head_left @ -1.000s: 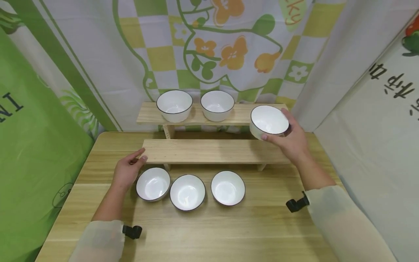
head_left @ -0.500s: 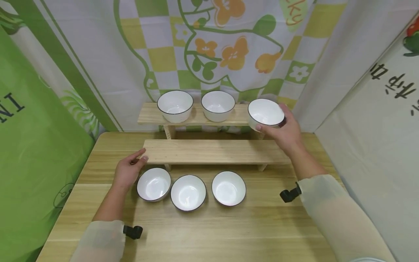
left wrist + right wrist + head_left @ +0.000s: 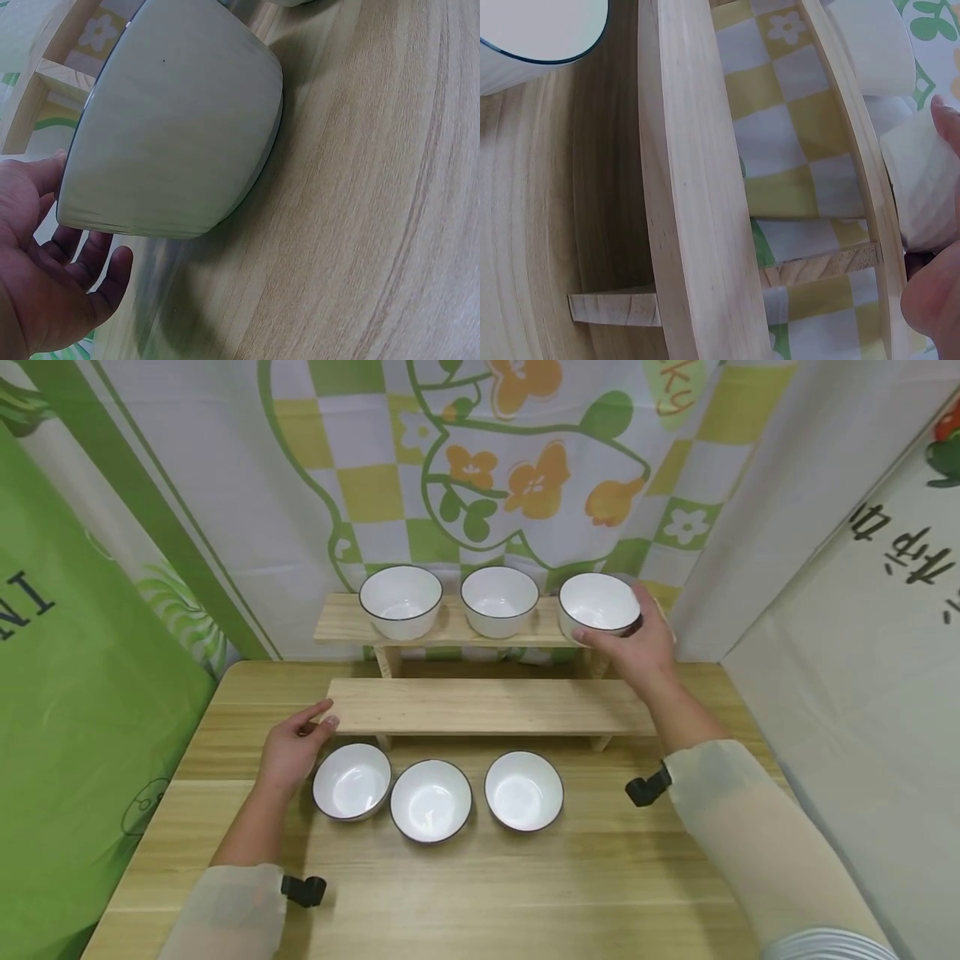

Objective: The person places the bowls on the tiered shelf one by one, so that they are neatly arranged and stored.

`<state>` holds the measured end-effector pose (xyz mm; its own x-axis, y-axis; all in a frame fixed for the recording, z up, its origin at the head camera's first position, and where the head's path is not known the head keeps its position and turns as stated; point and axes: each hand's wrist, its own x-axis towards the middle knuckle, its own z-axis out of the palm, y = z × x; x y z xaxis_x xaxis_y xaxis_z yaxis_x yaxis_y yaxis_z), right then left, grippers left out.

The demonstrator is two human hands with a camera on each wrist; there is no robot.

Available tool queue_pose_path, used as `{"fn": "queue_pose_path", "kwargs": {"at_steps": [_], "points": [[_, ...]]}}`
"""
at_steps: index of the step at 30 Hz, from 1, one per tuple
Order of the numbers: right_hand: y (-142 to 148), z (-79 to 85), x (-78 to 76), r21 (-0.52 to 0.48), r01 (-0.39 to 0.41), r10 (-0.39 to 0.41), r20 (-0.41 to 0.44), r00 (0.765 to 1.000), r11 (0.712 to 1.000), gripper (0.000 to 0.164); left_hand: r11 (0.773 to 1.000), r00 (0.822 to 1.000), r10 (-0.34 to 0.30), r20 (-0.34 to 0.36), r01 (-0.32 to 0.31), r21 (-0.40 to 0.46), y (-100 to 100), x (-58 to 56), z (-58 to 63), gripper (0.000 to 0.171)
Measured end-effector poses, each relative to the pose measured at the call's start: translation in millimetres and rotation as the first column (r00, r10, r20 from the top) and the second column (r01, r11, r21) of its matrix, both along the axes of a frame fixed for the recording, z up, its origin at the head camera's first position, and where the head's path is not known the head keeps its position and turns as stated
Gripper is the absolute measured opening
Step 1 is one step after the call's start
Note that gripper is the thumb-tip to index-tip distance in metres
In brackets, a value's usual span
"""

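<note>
My right hand (image 3: 637, 639) grips a white dark-rimmed bowl (image 3: 598, 600) at the right end of the wooden stand's upper shelf (image 3: 450, 631). Its thumb lies on the near side, the fingers round the right side. In the right wrist view, this bowl (image 3: 922, 180) appears right at the shelf's edge. Two matching bowls, a left one (image 3: 401, 602) and a middle one (image 3: 498, 602), stand on the same shelf. My left hand (image 3: 292, 747) touches the left end of the lower shelf (image 3: 487, 706) with thumb and forefinger; its other fingers curl loosely in the left wrist view.
Three more bowls stand before the stand on the wooden table (image 3: 480, 893): a left one (image 3: 352, 782), a middle one (image 3: 431, 802) and a right one (image 3: 523, 791). White stacked rims (image 3: 828, 943) show at the lower right. A patterned curtain (image 3: 525, 468) hangs behind.
My right hand has moved the bowl left and back, from above the shelf's right end into line with the two bowls there. The left hand has stayed put.
</note>
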<state>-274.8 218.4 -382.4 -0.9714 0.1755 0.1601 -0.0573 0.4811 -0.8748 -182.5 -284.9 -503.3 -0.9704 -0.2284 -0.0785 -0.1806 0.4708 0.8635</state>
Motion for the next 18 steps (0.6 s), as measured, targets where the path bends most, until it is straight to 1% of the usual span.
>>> {"fn": "queue_pose_path", "kwargs": {"at_steps": [3,7,12,18], "points": [[-2,-0.2,-3.6,-0.01,-0.002,0.002,-0.003,1.0,1.0,0.113,1.0,1.0,0.001,0.0,-0.001,0.01,1,-0.5,0.3,0.052],[-3,-1.1,-7.5,-0.01,-0.001,0.001,0.003,1.0,1.0,0.115,1.0,1.0,0.002,-0.007,-0.002,0.017,1,-1.5,-1.2,0.053],[-3,0.3,-9.8,0.015,-0.001,0.0,0.008,1.0,1.0,0.117,1.0,1.0,0.006,-0.013,-0.006,0.012,0,-1.8,-3.3,0.052],[-5,3.0,-13.3,0.043,-0.026,0.026,0.012,1.0,0.999,0.116,1.0,1.0,0.009,0.0,-0.009,0.014,-1,-2.1,-2.8,0.053]]}}
